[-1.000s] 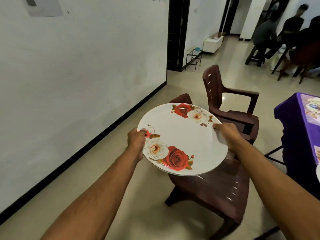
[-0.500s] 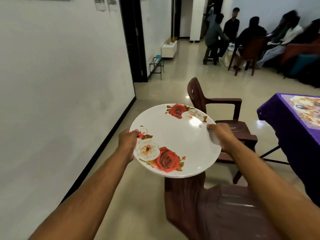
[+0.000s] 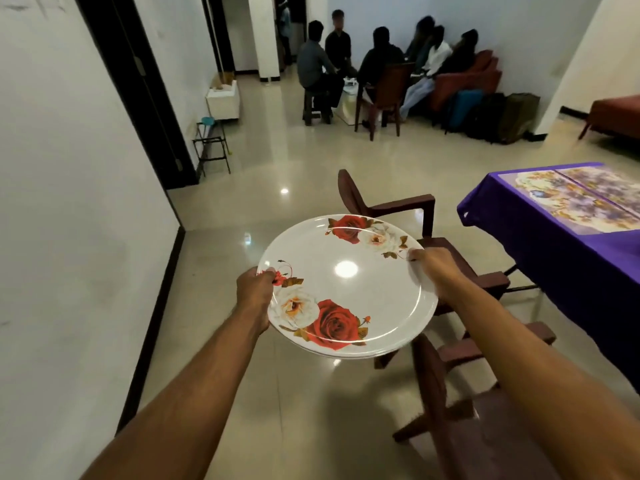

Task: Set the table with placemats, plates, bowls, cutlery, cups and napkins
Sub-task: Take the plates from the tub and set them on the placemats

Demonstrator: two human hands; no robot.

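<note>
The plates (image 3: 346, 282) are carried as a small stack, white with red and cream roses printed on the top one; a second rim shows just under its near edge, though how many are stacked cannot be told. Both hands are closed on the stack from opposite sides: the left hand (image 3: 254, 289) grips the left rim with the thumb laid over the top surface, and the right hand (image 3: 434, 268) grips the right rim with the fingers curled beneath. This two-sided hold appears intended to keep the stack level and stop the lower plates from sliding out during carriage. The stack sits between the hands at arm's length, held in the air above the tiled floor (image 3: 294, 161) and in front of two brown plastic chairs (image 3: 381, 206). The table (image 3: 540, 244), draped in purple cloth, stands to the right, well apart from the plates. Two floral placemats (image 3: 568, 199) already lie side by side on it, so the placemat step looks at least partly done there and plate placement is judged to be next. Seated people occupy the far end of the room
</note>
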